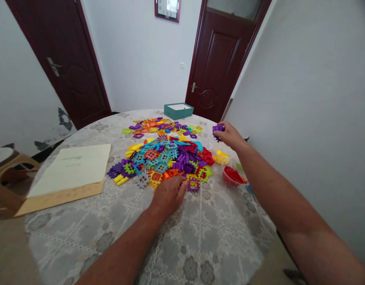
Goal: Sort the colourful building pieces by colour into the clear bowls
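Observation:
My right hand (229, 135) is raised over the far right side of the table, its fingers closed on purple plastic building blocks (218, 129). At the near edge of a large heap of colourful interlocking plastic blocks (164, 152), my left hand (169, 194) has its fingers curled among the pieces. Orange blocks (172, 173) lie right at its fingertips, and what its thumb and fingers pinch is hidden. Just right of that hand is a purple square block (193, 184). Yellow, grey and turquoise latticed blocks make up much of the heap's near side.
Behind the heap, a second spread of blocks (152, 126) reaches toward a green open box (178, 111). Bowls of yellow pieces (220, 157) and red pieces (233, 174) stand under my right forearm. A paper sheet (75, 166) on cardboard (63, 196) lies left. A stool (17, 178) stands beside the table.

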A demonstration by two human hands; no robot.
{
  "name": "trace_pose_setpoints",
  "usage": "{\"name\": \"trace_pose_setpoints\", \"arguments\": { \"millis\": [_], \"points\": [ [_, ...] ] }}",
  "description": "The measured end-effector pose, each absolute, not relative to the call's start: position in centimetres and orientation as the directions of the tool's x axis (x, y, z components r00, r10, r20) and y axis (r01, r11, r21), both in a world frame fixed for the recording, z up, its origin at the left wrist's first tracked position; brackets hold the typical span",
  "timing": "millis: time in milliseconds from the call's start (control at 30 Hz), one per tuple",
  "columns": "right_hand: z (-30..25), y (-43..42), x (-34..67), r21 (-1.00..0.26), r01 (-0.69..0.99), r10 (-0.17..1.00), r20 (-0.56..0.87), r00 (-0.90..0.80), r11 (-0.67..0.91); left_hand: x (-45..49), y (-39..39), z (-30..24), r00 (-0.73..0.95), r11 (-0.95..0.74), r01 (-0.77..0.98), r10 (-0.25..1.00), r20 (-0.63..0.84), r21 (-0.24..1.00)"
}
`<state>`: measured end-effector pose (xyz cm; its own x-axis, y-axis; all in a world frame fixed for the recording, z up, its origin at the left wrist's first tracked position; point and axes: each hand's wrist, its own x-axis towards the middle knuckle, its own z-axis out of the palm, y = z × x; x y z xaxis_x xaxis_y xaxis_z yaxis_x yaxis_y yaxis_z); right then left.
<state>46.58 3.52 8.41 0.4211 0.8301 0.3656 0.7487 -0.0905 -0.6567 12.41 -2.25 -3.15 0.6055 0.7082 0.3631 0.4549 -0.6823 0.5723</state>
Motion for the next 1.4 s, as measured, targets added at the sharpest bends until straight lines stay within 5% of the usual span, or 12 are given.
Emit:
{"name": "trace_pose_setpoints", "arguments": {
  "millis": [267, 667, 867, 1167, 1400],
  "points": [
    [7.3, 10.4, 49.8, -0.424, 0.833, 0.837, 0.253, 0.486, -0.355, 12.1, -1.6, -3.9, 0.615, -0.713, 0.492, 0.691, 0.380, 0.500],
    [5.4, 13.1, 49.1, -0.289, 0.874, 0.900, 0.081, 0.428, -0.390, 12.0, -1.7, -3.9, 0.633, -0.703, 0.522, 0.699, 0.332, 0.483],
    [6.1, 12.2, 48.4, -0.301, 0.876, 0.911, 0.050, 0.410, -0.377, 12.0, -1.5, -4.0, 0.624, -0.710, 0.524, 0.696, 0.356, 0.470],
    [9.0, 9.0, 46.6, -0.329, 0.873, 0.878, 0.196, 0.437, -0.361, 12.1, -1.6, -3.4, 0.619, -0.684, 0.565, 0.721, 0.310, 0.462],
    [8.3, -1.3, 39.9, -0.458, 0.888, 0.909, 0.350, 0.226, -0.044, 12.2, -1.6, -3.1, 0.604, -0.644, 0.644, 0.759, 0.243, 0.414]
  ]
}}
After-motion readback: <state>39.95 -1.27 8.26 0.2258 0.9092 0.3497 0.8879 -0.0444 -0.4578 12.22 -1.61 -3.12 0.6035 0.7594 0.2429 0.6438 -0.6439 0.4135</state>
